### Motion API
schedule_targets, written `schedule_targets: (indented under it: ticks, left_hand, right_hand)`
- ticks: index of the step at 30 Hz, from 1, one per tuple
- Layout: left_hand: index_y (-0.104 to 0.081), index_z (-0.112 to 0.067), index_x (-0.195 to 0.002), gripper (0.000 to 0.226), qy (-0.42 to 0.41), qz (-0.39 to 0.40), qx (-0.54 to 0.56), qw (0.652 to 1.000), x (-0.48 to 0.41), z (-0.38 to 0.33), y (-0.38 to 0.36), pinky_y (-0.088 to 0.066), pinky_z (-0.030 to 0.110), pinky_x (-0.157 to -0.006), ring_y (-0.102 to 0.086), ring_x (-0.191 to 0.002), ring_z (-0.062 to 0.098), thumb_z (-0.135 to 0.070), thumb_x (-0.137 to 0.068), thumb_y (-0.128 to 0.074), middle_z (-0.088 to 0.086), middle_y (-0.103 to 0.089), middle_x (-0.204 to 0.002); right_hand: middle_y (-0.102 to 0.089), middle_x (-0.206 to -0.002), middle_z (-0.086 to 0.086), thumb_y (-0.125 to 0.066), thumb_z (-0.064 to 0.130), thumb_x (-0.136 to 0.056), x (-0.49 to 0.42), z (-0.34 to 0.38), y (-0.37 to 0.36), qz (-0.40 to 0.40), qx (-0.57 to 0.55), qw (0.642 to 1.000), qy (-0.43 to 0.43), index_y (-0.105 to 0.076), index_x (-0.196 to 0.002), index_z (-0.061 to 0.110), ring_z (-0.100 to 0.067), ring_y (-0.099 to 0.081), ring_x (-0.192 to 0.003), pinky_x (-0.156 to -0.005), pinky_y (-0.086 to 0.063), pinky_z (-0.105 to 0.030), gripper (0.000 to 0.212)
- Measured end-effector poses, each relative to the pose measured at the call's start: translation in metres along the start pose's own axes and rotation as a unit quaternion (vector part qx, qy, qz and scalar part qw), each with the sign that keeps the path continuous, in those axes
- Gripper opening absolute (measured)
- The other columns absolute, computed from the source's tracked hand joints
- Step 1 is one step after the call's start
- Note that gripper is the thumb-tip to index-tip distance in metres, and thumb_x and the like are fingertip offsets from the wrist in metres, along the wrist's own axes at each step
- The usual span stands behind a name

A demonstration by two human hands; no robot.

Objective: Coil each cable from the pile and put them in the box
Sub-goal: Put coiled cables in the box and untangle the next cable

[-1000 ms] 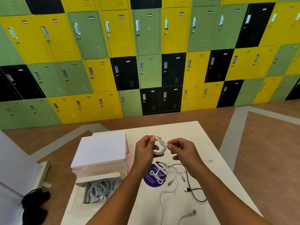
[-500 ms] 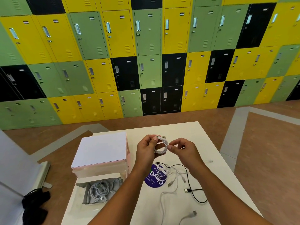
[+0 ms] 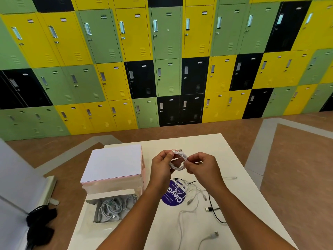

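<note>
A white cable [image 3: 177,160] is wound into a small coil held above the white table [image 3: 212,147]. My left hand [image 3: 161,166] grips the coil's left side, with a plug end sticking up at the top. My right hand [image 3: 201,166] pinches the coil's right side. Below the hands lies the pile of loose cables [image 3: 191,193], white ones tangled over a purple round sticker [image 3: 171,197], plus a black cable [image 3: 213,209]. The open box [image 3: 90,201] at the table's front left holds several coiled white cables [image 3: 112,207].
The box's white lid [image 3: 113,164] stands raised behind the box, left of my hands. A loose white plug end [image 3: 212,235] lies near the table's front edge. A black object [image 3: 39,226] lies on the brown floor at left. Coloured lockers [image 3: 167,60] fill the far wall.
My hands have stayed in place while the right hand's fingers worked the cable end round the coil. The coil looks tighter, with a plug now poking up at its top.
</note>
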State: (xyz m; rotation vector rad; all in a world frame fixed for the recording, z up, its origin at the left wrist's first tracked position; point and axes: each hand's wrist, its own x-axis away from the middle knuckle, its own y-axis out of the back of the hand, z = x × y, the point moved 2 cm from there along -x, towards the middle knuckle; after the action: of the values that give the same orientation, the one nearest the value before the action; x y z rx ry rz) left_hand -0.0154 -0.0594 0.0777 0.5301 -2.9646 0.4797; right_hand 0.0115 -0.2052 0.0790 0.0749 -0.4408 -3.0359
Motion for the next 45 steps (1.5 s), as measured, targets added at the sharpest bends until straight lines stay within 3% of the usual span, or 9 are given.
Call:
schedule_targets:
  ticks: [6, 15, 22, 27, 30, 34, 38, 42, 45]
  left_hand:
    - [-0.065, -0.01, -0.115, 0.017, -0.015, 0.03, 0.005, 0.999, 0.009, -0.002, 0.01, -0.06, 0.04, -0.086, -0.074, -0.099, 0.028, -0.006, -0.1, -0.056, 0.012, -0.075, -0.11]
    - [-0.07, -0.012, -0.1, 0.012, -0.06, -0.006, -0.149, 0.987, 0.013, -0.006, 0.066, -0.062, 0.042, -0.079, -0.075, -0.091, 0.027, -0.009, -0.089, -0.074, 0.012, -0.075, -0.096]
    - [-0.072, -0.008, -0.097, 0.012, -0.019, -0.069, -0.21, 0.975, 0.029, -0.005, 0.131, -0.063, 0.034, -0.067, -0.075, -0.076, 0.022, -0.002, -0.087, -0.074, 0.01, -0.075, -0.087]
    - [-0.074, -0.012, -0.089, 0.015, 0.017, -0.105, -0.237, 0.966, 0.041, 0.007, 0.187, -0.06, 0.031, -0.062, -0.073, -0.073, 0.02, 0.001, -0.082, -0.078, 0.006, -0.074, -0.077]
    - [-0.074, -0.009, -0.087, 0.016, 0.039, -0.144, -0.245, 0.958, 0.047, 0.017, 0.215, -0.051, 0.022, -0.053, -0.069, -0.063, 0.012, 0.004, -0.08, -0.078, 0.002, -0.072, -0.071]
    - [-0.073, -0.011, -0.085, 0.017, 0.059, -0.174, -0.26, 0.948, 0.046, 0.036, 0.241, -0.051, 0.022, -0.054, -0.07, -0.067, 0.016, 0.004, -0.079, -0.077, 0.003, -0.074, -0.072]
    - [-0.072, -0.015, -0.081, 0.02, 0.063, -0.199, -0.279, 0.937, 0.037, 0.051, 0.255, -0.056, 0.029, -0.062, -0.072, -0.074, 0.022, 0.003, -0.078, -0.079, 0.004, -0.075, -0.074]
    - [-0.071, -0.026, -0.08, 0.026, 0.071, -0.215, -0.322, 0.919, 0.03, 0.067, 0.262, -0.061, 0.037, -0.077, -0.072, -0.079, 0.015, 0.0, -0.081, -0.077, -0.004, -0.075, -0.08]
    - [-0.074, -0.025, -0.085, 0.024, 0.068, -0.229, -0.319, 0.917, 0.028, 0.075, 0.262, -0.062, 0.039, -0.079, -0.072, -0.081, 0.011, -0.002, -0.083, -0.075, -0.007, -0.076, -0.084]
  right_hand:
    - [-0.073, -0.084, -0.007, -0.077, 0.004, -0.082, 0.001, -0.001, -0.007, -0.008, -0.054, 0.998, -0.019, -0.069, -0.091, 0.014, -0.022, -0.074, -0.075, -0.072, -0.064, -0.043, 0.016]
    - [-0.075, -0.082, -0.009, -0.075, -0.001, -0.082, 0.006, 0.0, -0.036, 0.033, -0.076, 0.996, -0.034, -0.07, -0.088, 0.011, -0.026, -0.075, -0.077, -0.072, -0.063, -0.042, 0.014]
    - [-0.074, -0.08, 0.0, -0.078, 0.007, -0.079, 0.025, 0.001, -0.087, 0.15, 0.03, 0.987, -0.044, -0.07, -0.086, 0.018, -0.019, -0.071, -0.07, -0.068, -0.061, -0.029, 0.015]
    - [-0.072, -0.069, -0.004, -0.076, 0.022, -0.065, 0.043, -0.019, -0.139, 0.213, 0.076, 0.973, -0.038, -0.066, -0.071, 0.026, -0.024, -0.069, -0.062, -0.067, -0.059, -0.046, 0.013]
    - [-0.07, -0.067, -0.001, -0.074, 0.014, -0.071, 0.054, -0.033, -0.169, 0.241, 0.123, 0.963, -0.02, -0.063, -0.067, 0.027, -0.021, -0.068, -0.064, -0.065, -0.058, -0.043, 0.018]
    - [-0.071, -0.076, 0.006, -0.072, 0.009, -0.078, 0.065, -0.045, -0.197, 0.269, 0.162, 0.949, -0.02, -0.069, -0.074, 0.027, -0.013, -0.068, -0.072, -0.07, -0.058, -0.034, 0.019]
    - [-0.074, -0.096, 0.005, -0.073, 0.015, -0.083, 0.067, -0.06, -0.218, 0.282, 0.183, 0.941, -0.026, -0.073, -0.094, 0.025, -0.011, -0.068, -0.087, -0.082, -0.058, -0.031, 0.016]
    - [-0.072, -0.109, 0.002, -0.066, 0.017, -0.087, 0.07, -0.07, -0.229, 0.296, 0.211, 0.931, -0.04, -0.073, -0.11, 0.021, -0.015, -0.067, -0.098, -0.088, -0.055, -0.029, 0.024]
    - [-0.074, -0.106, 0.004, -0.061, 0.016, -0.089, 0.071, -0.07, -0.232, 0.303, 0.217, 0.927, -0.034, -0.076, -0.109, 0.024, -0.016, -0.067, -0.097, -0.084, -0.054, -0.029, 0.025]
